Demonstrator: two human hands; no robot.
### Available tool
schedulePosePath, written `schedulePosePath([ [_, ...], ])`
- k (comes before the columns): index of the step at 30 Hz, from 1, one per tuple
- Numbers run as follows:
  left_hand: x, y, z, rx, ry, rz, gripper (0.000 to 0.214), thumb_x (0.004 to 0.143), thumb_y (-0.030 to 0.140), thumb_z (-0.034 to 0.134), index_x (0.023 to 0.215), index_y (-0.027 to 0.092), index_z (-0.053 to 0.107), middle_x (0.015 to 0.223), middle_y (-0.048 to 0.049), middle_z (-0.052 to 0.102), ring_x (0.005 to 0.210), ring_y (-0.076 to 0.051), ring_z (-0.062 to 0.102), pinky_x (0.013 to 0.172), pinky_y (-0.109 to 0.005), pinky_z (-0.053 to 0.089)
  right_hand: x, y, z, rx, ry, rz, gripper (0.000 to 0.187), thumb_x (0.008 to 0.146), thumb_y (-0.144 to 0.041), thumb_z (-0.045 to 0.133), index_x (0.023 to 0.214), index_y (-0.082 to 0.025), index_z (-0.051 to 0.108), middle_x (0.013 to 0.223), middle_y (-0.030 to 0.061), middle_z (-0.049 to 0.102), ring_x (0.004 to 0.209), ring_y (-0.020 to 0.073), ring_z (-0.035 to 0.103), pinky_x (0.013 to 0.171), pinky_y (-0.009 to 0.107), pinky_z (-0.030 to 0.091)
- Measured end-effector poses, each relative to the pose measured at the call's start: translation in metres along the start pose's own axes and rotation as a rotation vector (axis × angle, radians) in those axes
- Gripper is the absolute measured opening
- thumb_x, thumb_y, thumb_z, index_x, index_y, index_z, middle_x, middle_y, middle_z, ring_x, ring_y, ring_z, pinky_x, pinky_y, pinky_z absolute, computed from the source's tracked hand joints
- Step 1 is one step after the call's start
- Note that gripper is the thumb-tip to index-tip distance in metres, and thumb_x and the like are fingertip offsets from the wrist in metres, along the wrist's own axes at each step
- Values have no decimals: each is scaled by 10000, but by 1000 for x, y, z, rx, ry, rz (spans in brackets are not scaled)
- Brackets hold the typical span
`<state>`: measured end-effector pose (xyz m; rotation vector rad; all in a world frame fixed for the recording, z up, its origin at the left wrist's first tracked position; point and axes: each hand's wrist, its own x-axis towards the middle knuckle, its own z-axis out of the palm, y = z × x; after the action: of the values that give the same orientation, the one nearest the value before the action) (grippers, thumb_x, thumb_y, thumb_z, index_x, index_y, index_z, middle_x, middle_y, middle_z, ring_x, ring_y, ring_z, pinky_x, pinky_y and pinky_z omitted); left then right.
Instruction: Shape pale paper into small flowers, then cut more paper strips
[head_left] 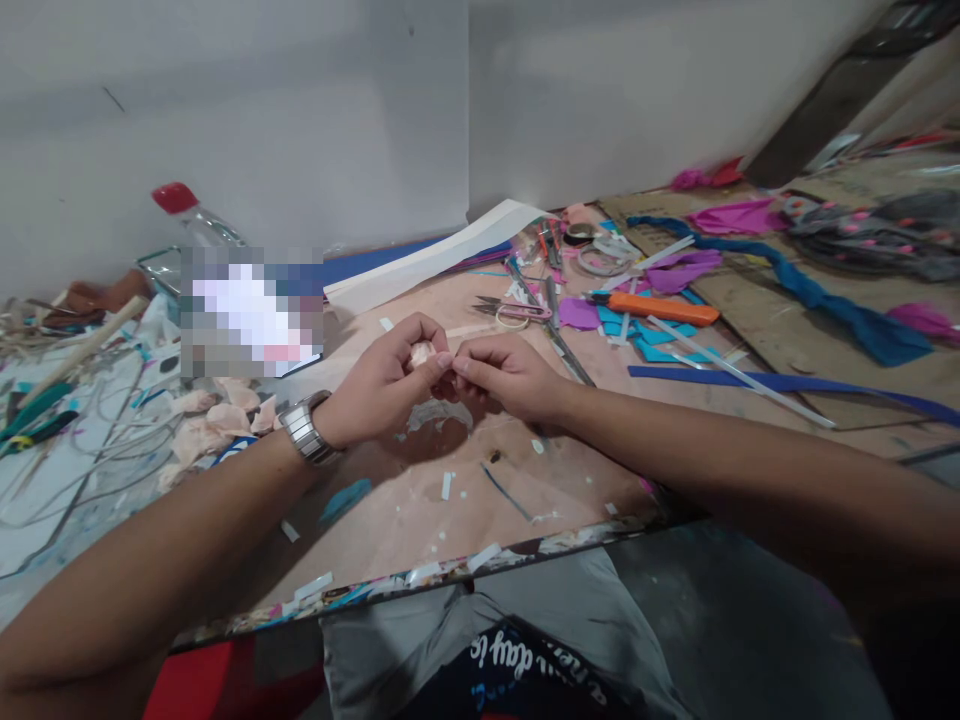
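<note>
Both of my hands meet over the middle of the table, thumb tips nearly touching. My left hand, with a metal watch on its wrist, is closed around a small pale peach crumpled piece; it looks like thin crepe paper or cloth. Beside it, my right hand is closed in a pinch against the left fingertips. What lies between the right fingers is hidden. Left of my left wrist is a pile of similar peach pieces. Just beyond my right hand lie pink-handled scissors.
An orange cutter, white strips and a blue ribbon lie to the right. Cardboard bears coloured scraps. At left are pliers, loose cord and a red-capped bottle. A white wall stands behind.
</note>
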<state>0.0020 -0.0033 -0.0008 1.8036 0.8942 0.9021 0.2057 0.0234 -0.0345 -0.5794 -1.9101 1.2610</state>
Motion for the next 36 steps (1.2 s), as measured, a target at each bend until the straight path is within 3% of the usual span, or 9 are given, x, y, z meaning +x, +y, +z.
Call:
schedulePosePath([
  [10,1,3,1,-69,6,-11,224,981,367,643,977,170,535,835,-19,636,716,-143,664,680,-285,560,-1,-2,1,-48,14,-13,351,984,-368,578,697,-170,619,628,-23,591,582,105,504,591,243,385],
  [14,0,4,1,-61,18,-26,212,983,349,630,972,171,517,831,-3,625,690,-123,668,668,-264,561,-2,-3,0,-233,-24,-81,364,1022,-419,534,781,-167,634,758,28,691,682,136,584,663,263,417],
  [18,-1,2,1,-10,-6,-89,214,993,366,597,1012,189,478,814,5,638,681,-130,685,636,-247,543,-2,-5,-2,-517,-54,-138,342,1031,-412,496,829,-170,628,760,35,663,684,156,562,669,277,381],
  [22,-3,0,1,57,-37,-140,204,1002,373,568,1006,205,453,833,4,654,672,-124,690,593,-214,506,-1,-8,-1,-651,-132,-55,281,1044,-398,471,961,-174,619,889,69,709,756,190,605,701,288,390],
  [26,-4,-2,1,58,-79,-182,205,1028,408,519,1036,223,431,726,22,662,626,-139,687,525,-195,459,-1,-8,-2,-741,-191,-20,327,1068,-397,415,978,-192,653,1004,95,752,879,237,658,765,310,401],
  [31,-3,0,0,125,-65,-147,265,1030,466,521,1011,208,467,771,10,650,647,-127,682,570,-209,499,-2,-6,-2,-714,-174,-12,426,1079,-450,362,968,-188,679,953,93,755,843,235,662,747,303,403],
  [36,-2,3,-1,67,-46,-117,315,988,481,612,1059,198,497,823,2,653,667,-115,668,610,-216,533,-1,-7,-3,-615,-122,-60,383,1078,-365,375,959,-185,691,927,74,748,824,205,653,763,288,411],
])
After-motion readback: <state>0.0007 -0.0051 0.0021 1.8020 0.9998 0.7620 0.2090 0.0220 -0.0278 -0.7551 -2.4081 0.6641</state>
